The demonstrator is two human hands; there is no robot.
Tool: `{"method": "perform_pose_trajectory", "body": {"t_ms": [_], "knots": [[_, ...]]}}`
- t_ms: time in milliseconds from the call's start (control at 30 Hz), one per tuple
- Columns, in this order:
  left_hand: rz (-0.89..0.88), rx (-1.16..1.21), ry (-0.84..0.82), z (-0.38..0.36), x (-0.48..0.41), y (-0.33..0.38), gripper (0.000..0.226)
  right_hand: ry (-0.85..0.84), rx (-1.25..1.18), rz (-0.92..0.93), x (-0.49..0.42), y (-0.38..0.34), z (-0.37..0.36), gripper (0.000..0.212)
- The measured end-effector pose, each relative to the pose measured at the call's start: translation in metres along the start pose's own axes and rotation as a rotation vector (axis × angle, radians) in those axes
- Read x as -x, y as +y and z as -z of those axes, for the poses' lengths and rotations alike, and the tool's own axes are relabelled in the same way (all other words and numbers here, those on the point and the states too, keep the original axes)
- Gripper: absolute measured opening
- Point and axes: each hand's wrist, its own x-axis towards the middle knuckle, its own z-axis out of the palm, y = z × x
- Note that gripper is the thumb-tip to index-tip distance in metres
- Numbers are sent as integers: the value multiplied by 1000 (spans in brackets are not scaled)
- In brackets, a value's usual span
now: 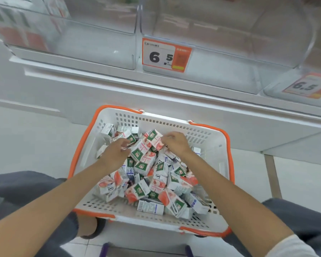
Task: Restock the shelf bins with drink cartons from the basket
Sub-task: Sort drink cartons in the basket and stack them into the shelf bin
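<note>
1. Basket (208, 151): white plastic with an orange rim, standing on the pale tiled floor (26, 136) just in front of the white shelf (119, 84).
2. Drink cartons (148, 182): a loose heap in the basket, lying at all angles. They are white with green labels and pink fruit print.
3. Left hand (117, 153): reaching into the far left part of the heap. Its fingers (125, 143) are bent and touching cartons there. Cannot tell whether they actually clasp one.
4. Right hand (176, 143): on the far middle of the heap. Its fingers (167, 136) are curled over the edge of the top carton (153, 139), gripping it. That carton lies tilted on the pile.
5. Shelf bins: clear plastic, side by side above the basket.
   - The left bin (93, 39) has blurred cartons at its far left end.
   - The middle bin (230, 52) carries an orange-edged price tag (165, 55) reading 6.5 on its front left corner.
   - The third bin (278, 93), at the right edge, bears a second tag (308, 86) with the same figure.
6. Grey trouser legs (17, 186) flank the basket; a dark shoe (89, 227) sits at its near left corner.
</note>
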Motion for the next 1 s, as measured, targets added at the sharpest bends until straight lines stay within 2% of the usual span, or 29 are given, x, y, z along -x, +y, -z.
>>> {"method": "perform_pose_trajectory", "body": {"t_ms": [33,100,167,200,267,333,400,500,600,667,733,767,833,900,1000], "knots": [[52,104,-12,0,-1,3,44,-106,-132,9,5,-5,2,22],[182,436,-155,2,-1,12,54,-392,-320,33,11,-15,5,27],[216,723,-284,8,-3,14,48,-647,-416,64,10,-24,4,41],[201,796,-258,13,-4,12,43,-701,-426,70,7,-27,2,46],[205,863,-132,23,-4,6,39,-614,-297,86,-3,-28,-9,52],[234,929,-72,32,-5,-1,38,-442,10,139,-14,-25,-26,63],[239,977,-71,38,-5,-9,40,-437,379,204,-25,-18,-45,74],[243,963,-67,39,-4,-16,44,-440,972,433,-38,-1,-69,78],[242,928,-44,37,-4,-20,48,-272,1163,636,-45,5,-69,65],[244,911,-26,37,-4,-22,48,-253,1196,697,-47,5,-65,57],[253,913,-7,36,-5,-24,48,-286,1143,672,-46,3,-59,51],[251,918,8,37,-6,-24,47,-309,1031,617,-43,0,-54,48],[242,908,26,40,-6,-24,54,-340,600,416,-32,-9,-44,37],[232,864,17,44,-7,-24,83,-329,144,285,-16,-25,-32,26],[182,815,-39,47,-3,-12,112,-339,-129,279,8,-58,-19,20]]}}
